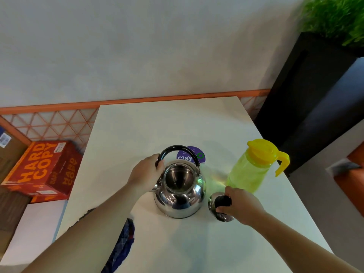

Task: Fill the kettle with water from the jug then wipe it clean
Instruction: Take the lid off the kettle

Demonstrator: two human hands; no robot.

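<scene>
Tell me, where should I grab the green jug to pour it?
Grab the jug by its yellow handle, coming from the right. The handle sticks out on that side, away from the kettle, and the jug stands upright, so it is easy to reach.

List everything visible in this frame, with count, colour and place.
kettle: one, steel with black handle, table centre, top open
lid: one, steel with black knob, right of the kettle
jug: one, green with yellow top, upright, far right of the kettle
cloth: one, blue checked, near left table edge
sticker: one, purple, on the table behind the kettle
table: one, white
box: one, red-orange, floor left
planter: one, black, far right, holding a green plant
left hand: grips the kettle's handle
right hand: pinches the lid's knob
</scene>
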